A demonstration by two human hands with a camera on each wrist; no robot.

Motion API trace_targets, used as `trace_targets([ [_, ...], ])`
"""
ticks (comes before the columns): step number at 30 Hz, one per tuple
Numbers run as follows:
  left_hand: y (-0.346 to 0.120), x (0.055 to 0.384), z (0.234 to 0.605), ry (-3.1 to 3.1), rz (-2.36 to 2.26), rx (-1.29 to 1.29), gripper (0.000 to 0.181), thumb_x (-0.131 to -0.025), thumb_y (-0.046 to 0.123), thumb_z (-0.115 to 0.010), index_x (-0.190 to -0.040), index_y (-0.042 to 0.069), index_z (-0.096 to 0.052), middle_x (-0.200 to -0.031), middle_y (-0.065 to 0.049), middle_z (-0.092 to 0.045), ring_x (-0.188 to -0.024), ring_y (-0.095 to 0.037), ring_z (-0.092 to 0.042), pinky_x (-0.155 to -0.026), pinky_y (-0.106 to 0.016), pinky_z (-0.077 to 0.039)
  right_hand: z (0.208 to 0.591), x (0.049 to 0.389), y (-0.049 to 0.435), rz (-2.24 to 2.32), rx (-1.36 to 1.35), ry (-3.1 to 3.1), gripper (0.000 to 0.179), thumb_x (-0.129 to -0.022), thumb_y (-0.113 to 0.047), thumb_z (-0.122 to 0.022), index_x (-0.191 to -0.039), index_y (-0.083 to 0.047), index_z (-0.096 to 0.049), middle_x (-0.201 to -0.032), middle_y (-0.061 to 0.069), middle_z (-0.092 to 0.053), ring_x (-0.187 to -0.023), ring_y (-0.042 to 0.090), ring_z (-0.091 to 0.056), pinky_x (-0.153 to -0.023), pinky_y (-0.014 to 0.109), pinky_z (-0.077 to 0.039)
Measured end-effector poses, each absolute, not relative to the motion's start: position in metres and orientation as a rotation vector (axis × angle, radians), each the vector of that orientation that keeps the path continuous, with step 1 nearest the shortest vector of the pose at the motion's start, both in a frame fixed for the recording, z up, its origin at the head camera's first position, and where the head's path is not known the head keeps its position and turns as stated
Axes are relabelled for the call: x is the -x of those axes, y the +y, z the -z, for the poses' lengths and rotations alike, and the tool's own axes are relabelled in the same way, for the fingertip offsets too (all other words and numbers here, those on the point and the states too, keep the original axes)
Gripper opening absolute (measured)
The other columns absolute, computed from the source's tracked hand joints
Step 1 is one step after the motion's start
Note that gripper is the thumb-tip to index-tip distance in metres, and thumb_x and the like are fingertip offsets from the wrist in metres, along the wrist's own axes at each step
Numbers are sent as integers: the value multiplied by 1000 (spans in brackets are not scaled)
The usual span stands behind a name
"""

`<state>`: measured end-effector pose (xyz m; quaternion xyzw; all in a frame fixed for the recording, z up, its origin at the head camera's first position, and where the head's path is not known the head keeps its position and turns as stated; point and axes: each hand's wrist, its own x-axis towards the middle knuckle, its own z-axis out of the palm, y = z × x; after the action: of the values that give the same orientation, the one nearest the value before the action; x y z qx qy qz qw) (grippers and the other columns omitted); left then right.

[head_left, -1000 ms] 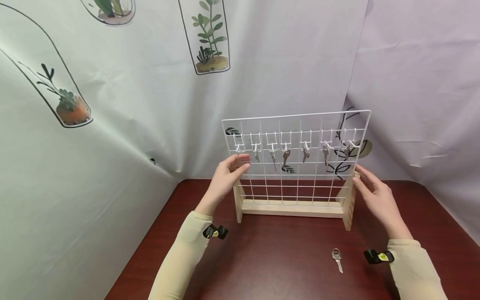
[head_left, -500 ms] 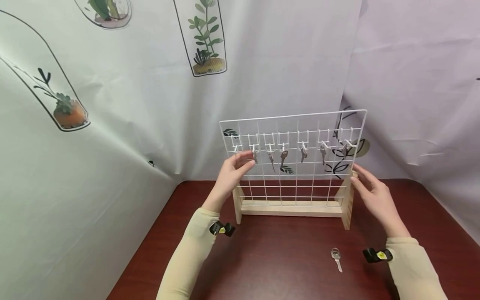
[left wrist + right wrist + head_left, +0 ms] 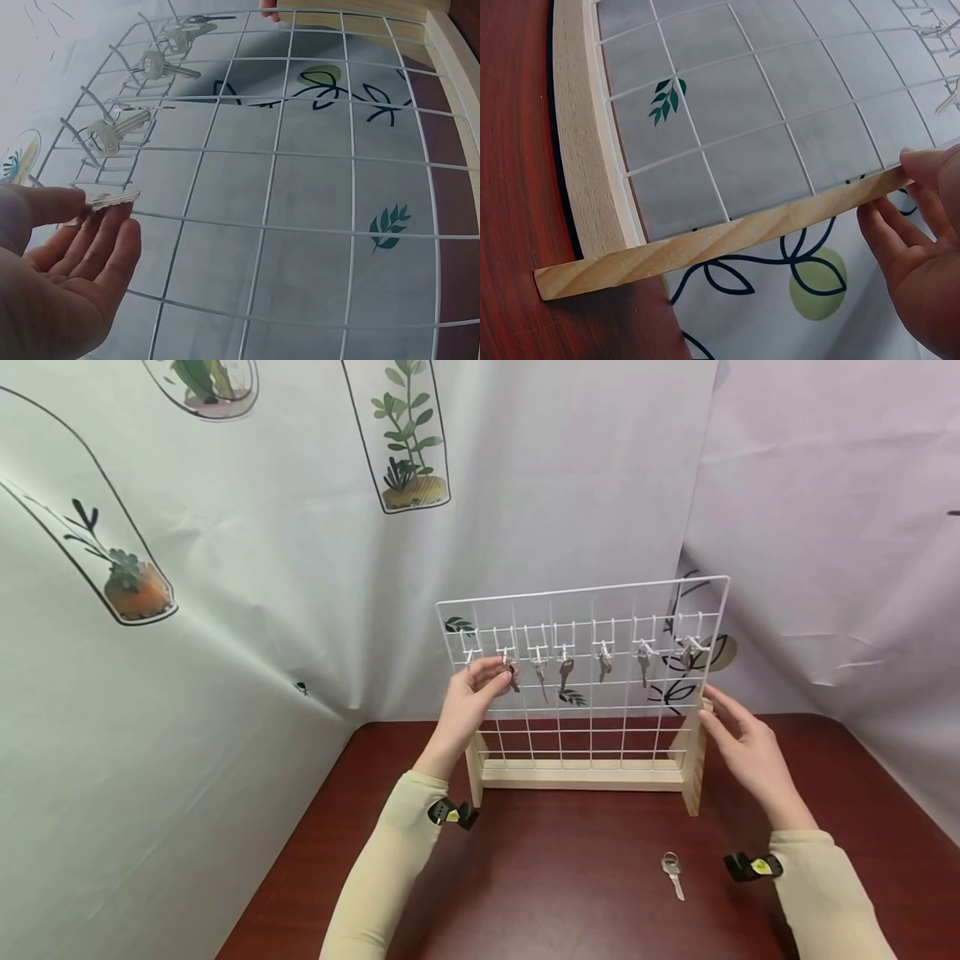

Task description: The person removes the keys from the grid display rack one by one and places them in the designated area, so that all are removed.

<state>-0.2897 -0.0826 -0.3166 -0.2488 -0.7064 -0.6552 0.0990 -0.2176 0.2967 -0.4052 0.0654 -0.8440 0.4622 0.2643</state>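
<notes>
A white wire grid rack (image 3: 585, 590) stands on a wooden base (image 3: 585, 776), with a row of hooks across its upper part. At the second hook from the left, my left hand (image 3: 467, 706) pinches a metal key (image 3: 116, 198) between thumb and fingers; whether its ring is on the hook is hidden. More keys hang to the right, among them a darker key (image 3: 566, 673). My right hand (image 3: 750, 758) holds the upper end of the wooden side post (image 3: 727, 234) between thumb and fingers.
A loose key (image 3: 672, 877) with a ring lies on the dark red table (image 3: 555, 868), in front of the rack's right side. Behind the rack hangs a pale cloth backdrop (image 3: 570, 477) with printed plants. The leftmost hook (image 3: 470, 656) shows no key.
My left hand has moved right and slightly up, from beside the rack's left edge to the second hook's key, and now pinches it. My right hand stays on the post.
</notes>
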Motion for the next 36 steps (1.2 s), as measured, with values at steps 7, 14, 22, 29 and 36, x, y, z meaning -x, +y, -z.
trace_targets([
  [7, -80, 290, 317, -1991, 1998, 763, 26, -99, -1, -60, -122, -13, -59, -108, -28, -70, -92, -14, -72, -89, -35, -57, 405, 217, 297, -1251, -162, -2273, 50, -104, -27, -58, -151, -16, -48, -136, 29, -57, -101, -23, -43, -80, -1, -37],
  [14, -80, 288, 317, -1976, 2010, 766, 23, -99, 0, -61, -119, -12, -60, -107, -28, -70, -92, -14, -72, -89, -36, -57, 406, 219, 297, -1239, -147, -2283, 49, -104, -30, -58, -151, -19, -48, -135, 28, -58, -104, -18, -47, -82, 0, -37],
  [22, -81, 281, 315, -1958, 2048, 777, 24, -99, 3, -62, -117, -13, -60, -105, -25, -71, -93, -17, -73, -89, -38, -57, 408, 219, 297, -1236, -157, -2286, 50, -104, -31, -57, -152, -18, -47, -138, 28, -56, -106, -20, -43, -82, -1, -36],
  [29, -85, 275, 313, -1951, 2060, 773, 24, -98, 2, -63, -116, -13, -61, -102, -22, -72, -89, -17, -73, -87, -38, -58, 406, 218, 297, -1247, -170, -2277, 50, -104, -28, -57, -151, -15, -47, -138, 29, -56, -105, -22, -43, -81, -1, -36],
  [36, -86, 264, 311, -1938, 2075, 804, 22, -98, 2, -63, -116, -11, -62, -102, -22, -72, -89, -18, -74, -87, -40, -58, 405, 216, 297, -1239, -151, -2296, 50, -105, -30, -56, -152, -17, -46, -140, 27, -55, -116, -8, -51, -82, -1, -36],
])
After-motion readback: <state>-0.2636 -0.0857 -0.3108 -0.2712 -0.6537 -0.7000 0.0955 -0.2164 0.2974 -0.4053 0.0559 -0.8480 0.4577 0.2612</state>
